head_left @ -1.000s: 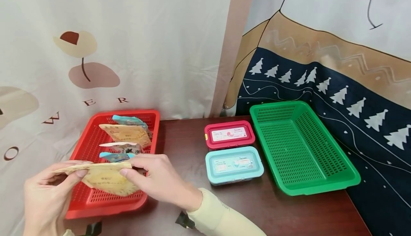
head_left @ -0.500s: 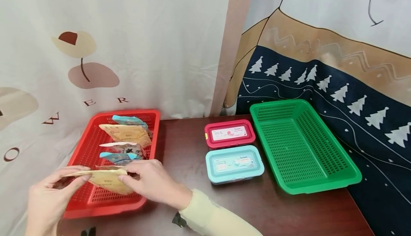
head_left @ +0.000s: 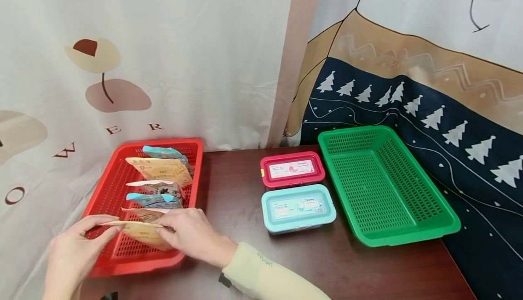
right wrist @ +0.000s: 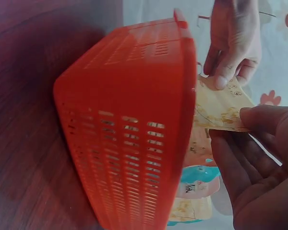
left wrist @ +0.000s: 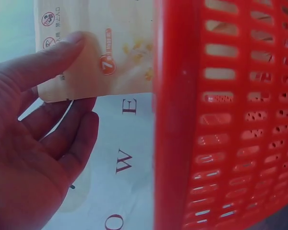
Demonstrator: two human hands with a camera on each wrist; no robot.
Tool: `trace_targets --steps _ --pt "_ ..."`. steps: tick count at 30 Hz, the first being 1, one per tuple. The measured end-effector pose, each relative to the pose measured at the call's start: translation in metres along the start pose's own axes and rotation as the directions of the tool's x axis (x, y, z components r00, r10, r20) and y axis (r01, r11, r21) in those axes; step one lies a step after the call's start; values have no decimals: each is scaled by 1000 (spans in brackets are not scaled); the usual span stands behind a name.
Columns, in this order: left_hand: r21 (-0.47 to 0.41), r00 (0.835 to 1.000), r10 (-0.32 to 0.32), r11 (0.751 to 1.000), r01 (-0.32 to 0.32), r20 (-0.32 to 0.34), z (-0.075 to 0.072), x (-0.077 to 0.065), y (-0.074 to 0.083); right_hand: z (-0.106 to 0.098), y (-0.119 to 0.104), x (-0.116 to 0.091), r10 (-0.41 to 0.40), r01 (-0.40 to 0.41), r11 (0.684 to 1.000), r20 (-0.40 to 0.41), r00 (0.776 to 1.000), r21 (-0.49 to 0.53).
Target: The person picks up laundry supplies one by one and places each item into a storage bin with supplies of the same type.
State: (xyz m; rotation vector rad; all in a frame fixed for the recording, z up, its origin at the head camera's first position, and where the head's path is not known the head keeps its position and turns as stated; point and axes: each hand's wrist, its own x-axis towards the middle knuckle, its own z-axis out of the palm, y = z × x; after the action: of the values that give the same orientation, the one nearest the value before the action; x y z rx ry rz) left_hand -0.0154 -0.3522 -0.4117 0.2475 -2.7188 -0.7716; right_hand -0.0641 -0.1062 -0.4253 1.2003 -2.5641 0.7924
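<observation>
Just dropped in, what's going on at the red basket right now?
A person holds a tan pouch with both hands, the left hand pinching its left edge and the right hand its right, at the near end of the red basket. Several more pouches stand in a row in that basket. The green basket holds nothing visible; two lidded boxes sit between the baskets.
</observation>
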Motion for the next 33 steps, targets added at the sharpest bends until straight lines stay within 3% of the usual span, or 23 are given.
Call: trace_targets --steps 3,8,14,19,25,29,33 --pt "63 998 64 996 -63 -9 3 2 0 2 1 0 8 -7 999 22 1000 -48" --pt "136 999 47 989 -50 24 5 4 0 7 2 -2 12 -9 994 25 1000 -105" --pt "116 993 4 993 -18 119 0 2 5 6 3 -3 38 -33 997 55 998 -76" --pt "97 985 15 995 -31 170 -7 1 17 -5 5 -5 61 -60 998 70 996 -23" --pt "46 994 57 997 -62 98 -16 -7 33 -26 9 -14 97 -100 990 30 995 100" --pt "30 998 64 997 -64 -2 -16 -11 47 -44 14 -23 121 -112 978 -43 992 178" --pt "-11 991 66 998 -68 -120 -15 -13 64 -62 20 -33 146 -119 973 -127 981 195"
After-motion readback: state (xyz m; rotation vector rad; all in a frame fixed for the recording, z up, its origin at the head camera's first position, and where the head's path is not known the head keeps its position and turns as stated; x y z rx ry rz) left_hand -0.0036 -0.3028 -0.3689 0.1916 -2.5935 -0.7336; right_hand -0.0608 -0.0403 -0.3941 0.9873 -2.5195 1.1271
